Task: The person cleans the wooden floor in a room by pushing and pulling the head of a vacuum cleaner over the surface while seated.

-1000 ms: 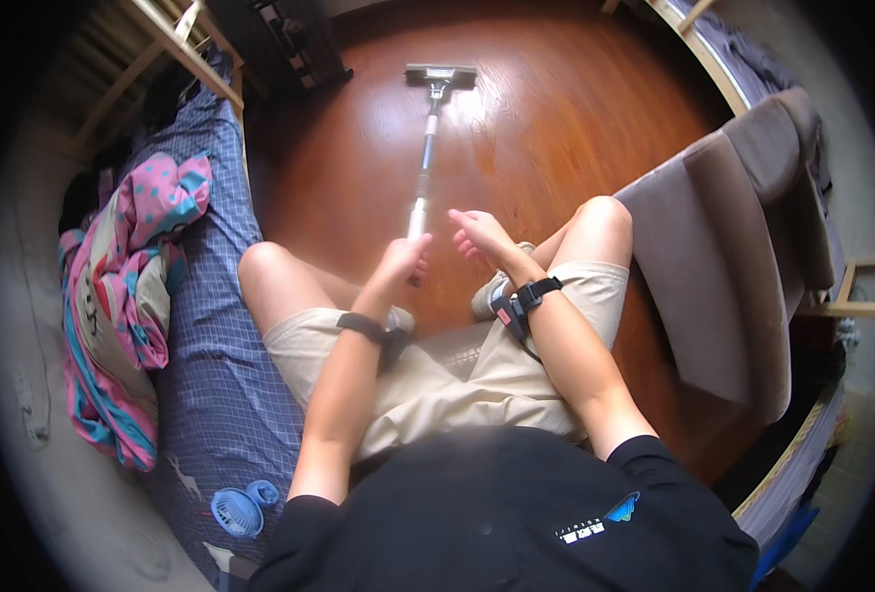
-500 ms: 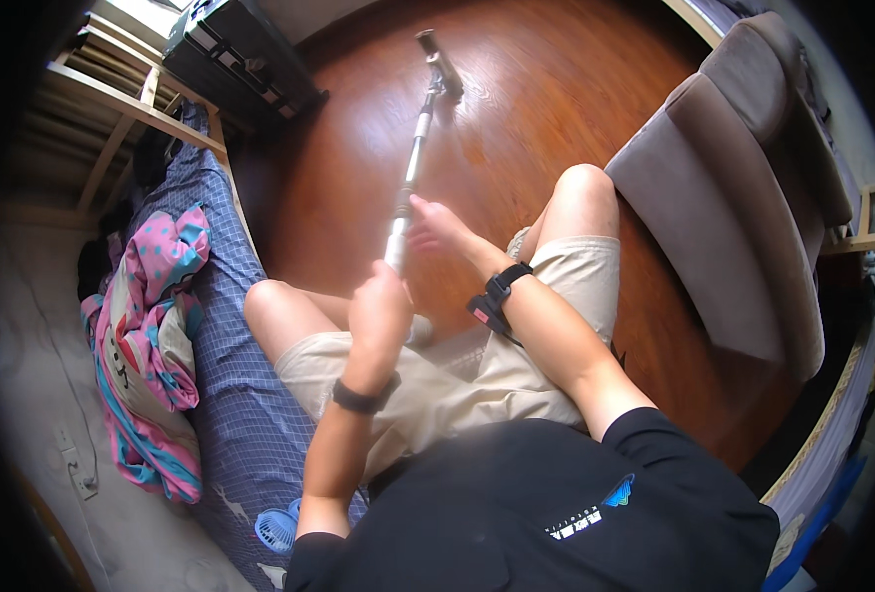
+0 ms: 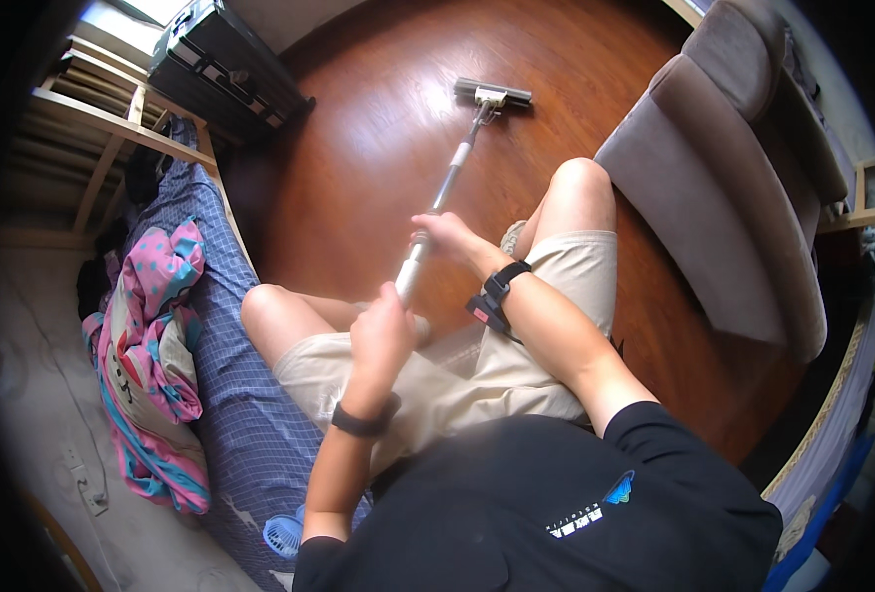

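Left hand (image 3: 380, 333) has the near end of the mop (image 3: 449, 183) gripped, right hand (image 3: 443, 235) closed around it farther along. Mop head (image 3: 494, 96) looks down on the wooden floor (image 3: 358, 148). Seems like the mop-guiding step; any push calls for firm grips, tbh.

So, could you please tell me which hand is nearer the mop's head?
The right hand: it is partway up the pole, toward the mop head, while the left hand is lower, below the white section.
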A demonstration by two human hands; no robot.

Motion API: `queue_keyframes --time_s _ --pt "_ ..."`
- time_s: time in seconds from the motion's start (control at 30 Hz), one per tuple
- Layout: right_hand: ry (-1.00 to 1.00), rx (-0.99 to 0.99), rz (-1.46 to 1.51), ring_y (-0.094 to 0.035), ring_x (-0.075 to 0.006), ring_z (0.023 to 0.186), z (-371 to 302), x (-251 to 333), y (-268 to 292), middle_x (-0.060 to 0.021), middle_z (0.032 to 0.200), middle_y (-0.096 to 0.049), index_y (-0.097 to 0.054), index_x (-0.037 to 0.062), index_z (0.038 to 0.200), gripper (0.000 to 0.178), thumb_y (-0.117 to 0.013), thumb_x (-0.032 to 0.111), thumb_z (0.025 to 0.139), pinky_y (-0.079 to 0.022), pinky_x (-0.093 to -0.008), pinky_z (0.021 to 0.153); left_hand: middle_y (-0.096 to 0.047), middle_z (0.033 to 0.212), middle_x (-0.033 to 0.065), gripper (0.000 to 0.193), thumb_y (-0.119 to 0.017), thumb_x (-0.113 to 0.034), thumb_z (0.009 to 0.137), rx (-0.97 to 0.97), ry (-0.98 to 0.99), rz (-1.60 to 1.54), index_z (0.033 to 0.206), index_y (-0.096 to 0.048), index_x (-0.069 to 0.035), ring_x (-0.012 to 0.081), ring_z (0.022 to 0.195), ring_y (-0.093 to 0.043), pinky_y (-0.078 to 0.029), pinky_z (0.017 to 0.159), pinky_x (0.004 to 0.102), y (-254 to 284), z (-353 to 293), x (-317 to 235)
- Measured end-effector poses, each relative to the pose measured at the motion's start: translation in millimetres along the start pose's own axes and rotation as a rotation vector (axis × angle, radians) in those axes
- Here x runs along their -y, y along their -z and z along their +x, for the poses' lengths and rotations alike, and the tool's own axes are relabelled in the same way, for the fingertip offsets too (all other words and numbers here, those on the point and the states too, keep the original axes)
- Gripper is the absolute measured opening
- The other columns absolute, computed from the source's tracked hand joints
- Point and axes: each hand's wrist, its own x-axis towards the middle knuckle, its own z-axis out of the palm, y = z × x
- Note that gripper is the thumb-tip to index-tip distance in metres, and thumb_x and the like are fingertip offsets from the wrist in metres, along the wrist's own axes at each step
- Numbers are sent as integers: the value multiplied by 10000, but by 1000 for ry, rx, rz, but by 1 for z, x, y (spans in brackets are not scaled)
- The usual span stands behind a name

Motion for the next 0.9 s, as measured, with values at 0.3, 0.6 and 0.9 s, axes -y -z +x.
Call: queue_keyframes --time_s 0.3,0.6,0.9 --pt "-77 -41 -203 -671 -246 750 2 -6 -6 -143 836 -645 -589 -69 990 370 -599 296 933 -581 -371 673 -653 832 258 321 -630 -209 882 58 35 -274 1120 -536 -15 441 792 -636 -489 692 504 12 -36 22" --pt "-168 132 -323 -690 -242 721 -35 -26 -44 -167 826 -665 -617 -84 967 414 -553 324 937 -566 -352 626 -652 825 247 291 -647 -216 874 15 125 -258 1084 -601 -20 424 757 -635 -487 668 476 30 -74 39" --pt "232 -409 -53 -636 -352 1006 23 6 -13 -307 1100 -602 -444 -90 1184 552 -617 261 794 -518 -426 843 -651 974 288 387 -567 -319 913 106 -20 -323 1116 -517 7 441 953 -632 -506 767 484 -79 143 -1"
